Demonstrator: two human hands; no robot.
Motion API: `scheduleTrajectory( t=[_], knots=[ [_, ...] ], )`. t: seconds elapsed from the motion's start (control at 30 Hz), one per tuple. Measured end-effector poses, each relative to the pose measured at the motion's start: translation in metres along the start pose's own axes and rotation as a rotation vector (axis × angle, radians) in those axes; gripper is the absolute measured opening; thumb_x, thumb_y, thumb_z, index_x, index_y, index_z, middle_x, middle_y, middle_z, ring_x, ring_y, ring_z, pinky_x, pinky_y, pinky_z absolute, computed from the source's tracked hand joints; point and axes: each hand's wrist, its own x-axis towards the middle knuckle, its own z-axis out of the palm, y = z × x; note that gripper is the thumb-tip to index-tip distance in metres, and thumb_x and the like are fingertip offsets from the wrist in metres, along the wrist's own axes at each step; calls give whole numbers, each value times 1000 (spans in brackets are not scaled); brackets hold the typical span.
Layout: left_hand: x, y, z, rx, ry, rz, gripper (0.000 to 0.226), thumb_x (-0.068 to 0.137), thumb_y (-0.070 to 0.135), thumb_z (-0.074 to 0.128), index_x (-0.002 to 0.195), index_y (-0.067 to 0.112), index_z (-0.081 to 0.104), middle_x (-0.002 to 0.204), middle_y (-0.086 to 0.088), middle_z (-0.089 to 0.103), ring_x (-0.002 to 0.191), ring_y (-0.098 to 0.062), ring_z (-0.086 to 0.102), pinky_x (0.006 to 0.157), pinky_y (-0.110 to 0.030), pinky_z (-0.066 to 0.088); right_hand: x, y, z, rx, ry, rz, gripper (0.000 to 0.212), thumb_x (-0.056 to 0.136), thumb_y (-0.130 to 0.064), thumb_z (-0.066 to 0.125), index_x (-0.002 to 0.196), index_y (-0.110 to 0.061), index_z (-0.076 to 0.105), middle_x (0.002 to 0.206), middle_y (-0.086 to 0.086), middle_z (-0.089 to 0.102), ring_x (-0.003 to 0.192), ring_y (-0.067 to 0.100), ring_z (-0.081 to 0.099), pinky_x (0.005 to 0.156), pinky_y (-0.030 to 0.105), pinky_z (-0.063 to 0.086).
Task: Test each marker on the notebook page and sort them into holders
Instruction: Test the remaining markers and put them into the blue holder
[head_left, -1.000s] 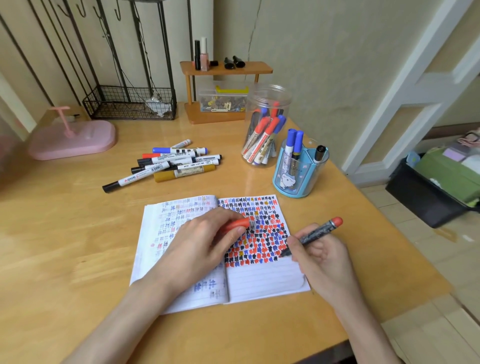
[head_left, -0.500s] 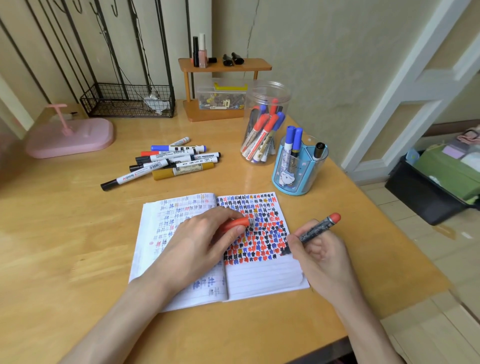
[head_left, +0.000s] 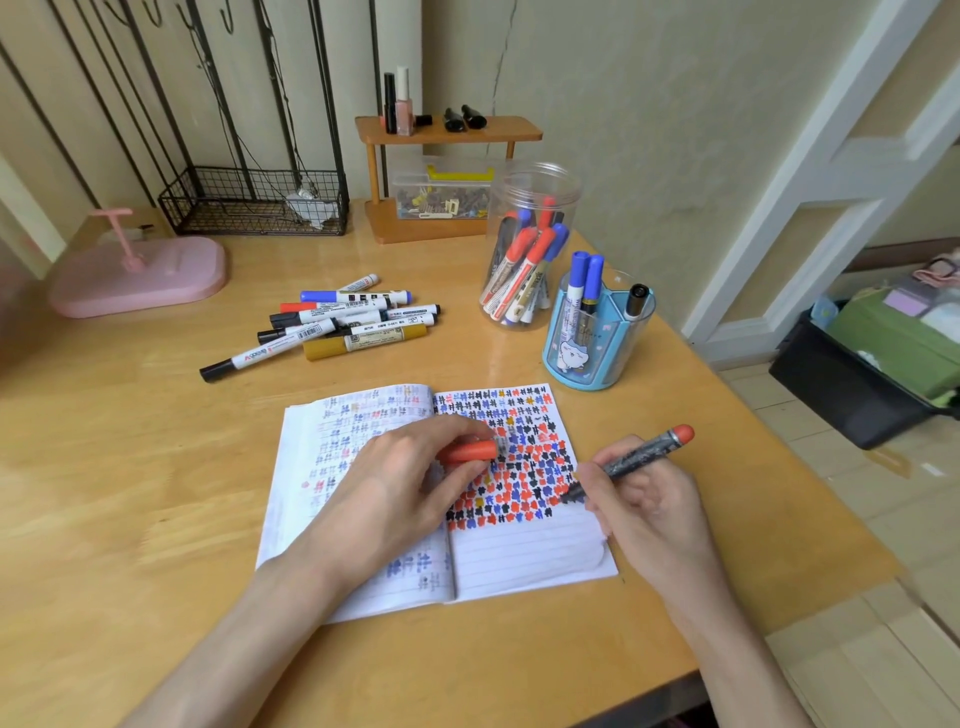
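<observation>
The notebook (head_left: 519, 556) lies open on the counter (head_left: 130, 467) directly in front of the person, so both hands can reach the right page, which is already filled with small test marks in red, blue and black down to about its middle. The left hand (head_left: 410, 488) rests flat over the fold and the left page, which I judge is to stop the paper from sliding. Its fingers are curled around an orange-red cap (head_left: 467, 451), probably kept ready for closing the pen afterwards. The right hand (head_left: 644, 504) grasps the marker (head_left: 639, 457) in a writing grip, the red end pointing up and away and the tip down on the page at the edge of the marked area; I cannot tell which colour it leaves. The loose markers (head_left: 353, 327) lie in a heap further back on the counter, likely not yet tested. To the right of them stand the clear jar (head_left: 530, 249) and, just beside it, the blue holder (head_left: 597, 332), both with markers standing inside, near enough for the right hand to drop this one in.
</observation>
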Motion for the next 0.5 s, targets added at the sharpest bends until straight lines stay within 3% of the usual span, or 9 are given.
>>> scheduleTrajectory(
  t=[0.07,0.17,0.3,0.5],
  knots=[
    [0,0,1,-20,5,0,22,96,31,74,117,32,73,85,45,59,74,16,57,68,-1,37,0,-3,-1,76,0,-13,13,91,-10,74,91,-1,65,60,-6,64,57,7,61,55,19,48],
    [0,3,3,-80,-7,17,22,91,34,79,113,30,76,86,49,60,76,21,57,69,0,37,0,-7,-2,128,2,-12,16,86,-14,76,94,-2,69,62,-5,64,56,8,59,56,19,49],
    [1,4,3,-144,-13,17,30,86,57,72,107,35,74,99,30,71,90,6,68,74,-10,46,1,-14,-2,244,-15,36,18,91,-21,70,100,-6,74,76,16,68,61,18,57,53,21,43],
    [1,1,5,-137,-15,1,24,86,52,75,104,37,73,98,29,71,87,3,68,71,-8,43,6,-16,8,288,-56,94,26,90,-24,77,100,-3,64,75,19,70,58,24,57,50,26,35]
  ],
)
